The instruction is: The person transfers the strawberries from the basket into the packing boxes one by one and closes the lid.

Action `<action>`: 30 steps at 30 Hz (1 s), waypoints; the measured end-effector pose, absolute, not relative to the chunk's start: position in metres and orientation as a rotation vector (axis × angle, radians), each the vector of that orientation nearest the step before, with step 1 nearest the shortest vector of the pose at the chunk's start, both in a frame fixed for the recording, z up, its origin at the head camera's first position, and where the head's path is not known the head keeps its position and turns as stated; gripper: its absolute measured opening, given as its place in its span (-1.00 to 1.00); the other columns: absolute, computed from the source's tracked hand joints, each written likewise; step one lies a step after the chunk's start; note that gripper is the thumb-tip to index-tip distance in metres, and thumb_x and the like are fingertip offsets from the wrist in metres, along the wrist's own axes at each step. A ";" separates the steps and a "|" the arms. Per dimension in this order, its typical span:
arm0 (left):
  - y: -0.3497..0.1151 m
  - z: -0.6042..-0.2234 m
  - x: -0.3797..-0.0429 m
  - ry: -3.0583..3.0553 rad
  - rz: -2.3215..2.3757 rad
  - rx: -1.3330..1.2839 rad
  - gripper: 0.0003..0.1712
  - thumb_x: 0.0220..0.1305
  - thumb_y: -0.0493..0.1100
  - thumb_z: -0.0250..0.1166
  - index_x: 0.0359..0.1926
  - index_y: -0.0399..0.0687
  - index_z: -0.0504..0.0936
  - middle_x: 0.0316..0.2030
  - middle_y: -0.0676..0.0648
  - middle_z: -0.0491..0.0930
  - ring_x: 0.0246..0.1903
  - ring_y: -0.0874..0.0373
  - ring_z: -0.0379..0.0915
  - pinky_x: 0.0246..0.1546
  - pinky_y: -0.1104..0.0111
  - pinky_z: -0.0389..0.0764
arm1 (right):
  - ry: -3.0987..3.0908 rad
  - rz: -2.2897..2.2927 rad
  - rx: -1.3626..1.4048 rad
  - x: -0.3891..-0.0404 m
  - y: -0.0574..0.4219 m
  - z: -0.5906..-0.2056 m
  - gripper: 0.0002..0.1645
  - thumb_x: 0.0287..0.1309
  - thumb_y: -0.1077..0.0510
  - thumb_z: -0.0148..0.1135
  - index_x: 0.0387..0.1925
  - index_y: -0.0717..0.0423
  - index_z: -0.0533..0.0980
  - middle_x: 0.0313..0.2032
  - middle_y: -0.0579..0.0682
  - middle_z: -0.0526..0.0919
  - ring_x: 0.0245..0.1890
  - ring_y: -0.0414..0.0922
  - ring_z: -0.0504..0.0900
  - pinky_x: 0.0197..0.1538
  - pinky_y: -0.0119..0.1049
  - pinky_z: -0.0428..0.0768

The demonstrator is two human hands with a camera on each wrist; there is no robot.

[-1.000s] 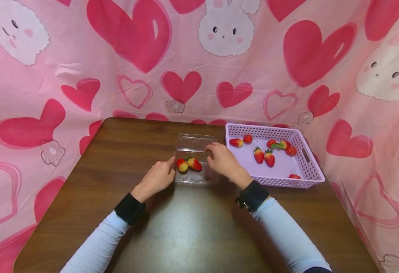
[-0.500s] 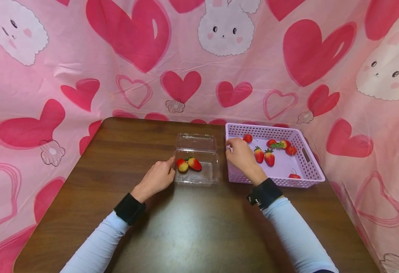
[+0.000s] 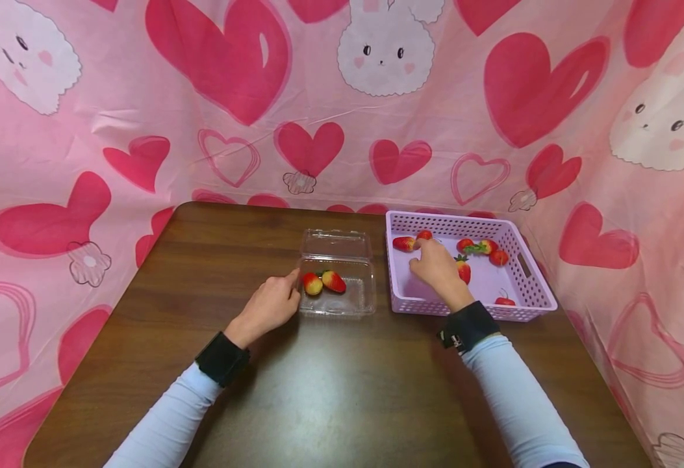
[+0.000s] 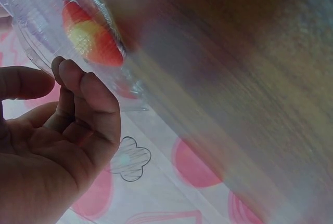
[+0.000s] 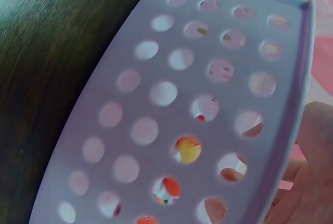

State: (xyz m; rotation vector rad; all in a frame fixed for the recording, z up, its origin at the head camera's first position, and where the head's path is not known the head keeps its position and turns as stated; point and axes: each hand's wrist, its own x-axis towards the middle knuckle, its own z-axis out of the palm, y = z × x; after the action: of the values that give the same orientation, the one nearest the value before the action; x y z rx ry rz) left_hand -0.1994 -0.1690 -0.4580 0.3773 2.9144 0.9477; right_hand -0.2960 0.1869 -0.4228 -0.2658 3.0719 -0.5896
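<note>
My left hand [image 3: 268, 301] pinches the left rim of a hinged clear plastic box [image 3: 356, 305], its lid folded back on the far side. Two red-and-yellow strawberries [image 3: 334, 281] lie in the box's left half. In the left wrist view, the box's edge [image 4: 34, 57] meets the fingertips. Over the purple basket [image 3: 390, 279], my right hand [image 3: 438, 266] reaches inside, thumb and forefinger apart with nothing between them. Just beyond its fingertips lies a strawberry [image 3: 403, 244], with a round red cherry [image 3: 425, 234] beside it. The right wrist view shows mostly perforated basket wall [image 5: 156, 68].
More fruit lies toward the basket's right side, including a leafy strawberry [image 3: 488, 247], a round red fruit [image 3: 498, 259] and a stemmed cherry [image 3: 505, 301]. Another strawberry [image 3: 464, 272] is partly behind my right hand. A pink heart-print cloth [image 3: 318, 97] hangs behind the wooden table [image 3: 248, 240].
My right hand has moved right from above the clear box, over the basket's left wall and into the basket. The left hand stays at the box's rim.
</note>
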 end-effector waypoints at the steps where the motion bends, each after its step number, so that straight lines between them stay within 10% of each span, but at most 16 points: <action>1: -0.169 -0.458 -0.199 2.916 0.948 0.380 -0.36 0.47 -0.28 0.17 0.49 -0.42 0.36 -0.61 -0.04 0.34 -0.73 0.13 0.17 -0.67 0.31 0.38 | 3.061 -0.585 -0.250 -0.296 0.189 -0.423 -0.45 0.22 0.19 0.17 0.20 0.40 0.57 0.06 0.40 0.61 0.08 0.31 0.58 0.15 0.25 0.53; 30: -0.169 -0.457 -0.198 2.903 0.959 0.365 -0.36 0.47 -0.27 0.18 0.50 -0.42 0.35 -0.61 -0.05 0.33 -0.74 0.12 0.17 -0.68 0.32 0.37 | 2.817 -0.481 0.010 -0.297 0.215 -0.433 -0.20 0.30 0.10 0.27 0.46 0.39 0.32 0.29 0.46 0.40 0.32 0.37 0.36 0.33 0.37 0.37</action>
State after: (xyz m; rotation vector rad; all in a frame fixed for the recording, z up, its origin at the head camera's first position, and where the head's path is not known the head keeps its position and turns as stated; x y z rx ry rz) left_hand -0.1978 -0.1690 -0.4568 0.3654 2.9029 0.9591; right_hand -0.2975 0.2151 -0.4326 0.0099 2.8174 -0.4806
